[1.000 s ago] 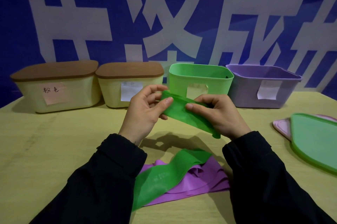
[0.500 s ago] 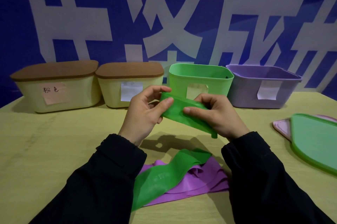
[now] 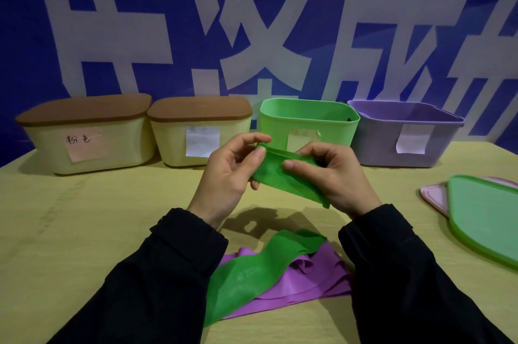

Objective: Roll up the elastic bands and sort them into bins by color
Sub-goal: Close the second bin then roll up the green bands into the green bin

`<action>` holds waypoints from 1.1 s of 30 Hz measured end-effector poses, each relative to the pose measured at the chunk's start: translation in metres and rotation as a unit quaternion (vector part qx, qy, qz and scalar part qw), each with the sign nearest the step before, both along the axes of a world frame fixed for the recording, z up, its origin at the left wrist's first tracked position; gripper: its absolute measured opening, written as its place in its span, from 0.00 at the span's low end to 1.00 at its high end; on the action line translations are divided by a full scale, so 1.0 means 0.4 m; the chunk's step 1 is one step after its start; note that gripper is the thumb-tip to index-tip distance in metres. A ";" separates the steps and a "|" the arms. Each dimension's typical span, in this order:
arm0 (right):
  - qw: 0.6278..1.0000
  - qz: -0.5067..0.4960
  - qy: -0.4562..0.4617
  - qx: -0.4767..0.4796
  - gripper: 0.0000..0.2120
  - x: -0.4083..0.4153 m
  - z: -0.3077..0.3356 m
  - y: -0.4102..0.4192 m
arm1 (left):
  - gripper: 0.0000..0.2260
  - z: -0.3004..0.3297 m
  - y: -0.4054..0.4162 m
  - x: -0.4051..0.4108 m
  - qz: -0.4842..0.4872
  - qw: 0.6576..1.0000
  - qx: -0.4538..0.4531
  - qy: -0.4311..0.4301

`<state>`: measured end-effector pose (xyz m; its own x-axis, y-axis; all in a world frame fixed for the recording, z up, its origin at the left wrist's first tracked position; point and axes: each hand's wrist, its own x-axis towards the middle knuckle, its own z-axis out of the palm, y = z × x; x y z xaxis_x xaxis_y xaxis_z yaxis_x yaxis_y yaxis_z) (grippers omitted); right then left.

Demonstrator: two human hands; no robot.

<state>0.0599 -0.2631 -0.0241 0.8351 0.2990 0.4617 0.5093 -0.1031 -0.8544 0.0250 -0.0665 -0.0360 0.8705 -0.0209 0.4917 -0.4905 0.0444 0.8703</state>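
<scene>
Both hands are raised above the table (image 3: pixel 70 231), working one green band (image 3: pixel 286 178) between them. Left hand (image 3: pixel 229 175): thumb and curled fingers pinch the band's upper end, where a small rolled lip shows just under the thumb tip. Right hand (image 3: pixel 336 175): thumb presses on the band's face, fingers curled behind it; the free end hangs out past the heel of this hand. The band's long axis runs from the left fingertips down and rightward across the right palm. Judgement: rolling has barely begun, and the roll must travel from the left-hand end toward the right-hand tail, so the left fingers drive while the right hand feeds slack. The open green bin (image 3: pixel 308 122) stands beyond the fingertips, nearer the right hand; the purple bin (image 3: pixel 406 136) is further right. Below the wrists, toward the body, a second green band (image 3: pixel 252 270) lies across a purple band (image 3: pixel 308 284), both unrolled.
</scene>
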 end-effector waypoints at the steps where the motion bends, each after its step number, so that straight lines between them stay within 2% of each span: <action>1: 1.000 0.000 0.001 0.002 0.15 0.000 0.000 0.000 | 0.09 -0.001 0.002 0.001 -0.001 1.000 0.005 -0.001; 8: 0.999 0.021 0.023 0.028 0.09 0.004 0.010 -0.016 | 0.15 0.019 0.009 -0.002 0.003 0.998 -0.051 0.019; 11: 1.000 0.004 0.008 0.015 0.09 0.005 0.010 -0.026 | 0.13 0.015 0.013 0.000 -0.025 0.997 -0.066 0.022; 14: 1.000 -0.006 0.008 0.011 0.11 0.006 0.012 -0.034 | 0.09 0.013 0.016 0.003 -0.036 0.997 -0.064 0.022; 18: 1.000 -0.008 0.012 0.003 0.16 0.010 0.014 -0.039 | 0.10 0.021 0.016 -0.002 -0.028 0.997 -0.068 0.035; 21: 1.000 0.001 0.017 0.021 0.14 0.006 0.016 -0.037 | 0.12 0.020 0.010 -0.008 -0.048 0.996 -0.067 0.043; 25: 1.000 0.002 0.005 0.021 0.10 0.004 0.011 -0.028 | 0.08 0.012 0.005 -0.005 -0.062 0.996 -0.051 0.030; 30: 1.000 0.004 0.001 0.028 0.07 0.000 0.017 -0.029 | 0.12 0.018 0.017 -0.004 -0.017 0.998 -0.045 0.044; 33: 0.999 0.010 0.010 0.040 0.08 0.002 0.024 -0.042 | 0.11 0.022 0.016 -0.006 -0.033 0.997 -0.058 0.045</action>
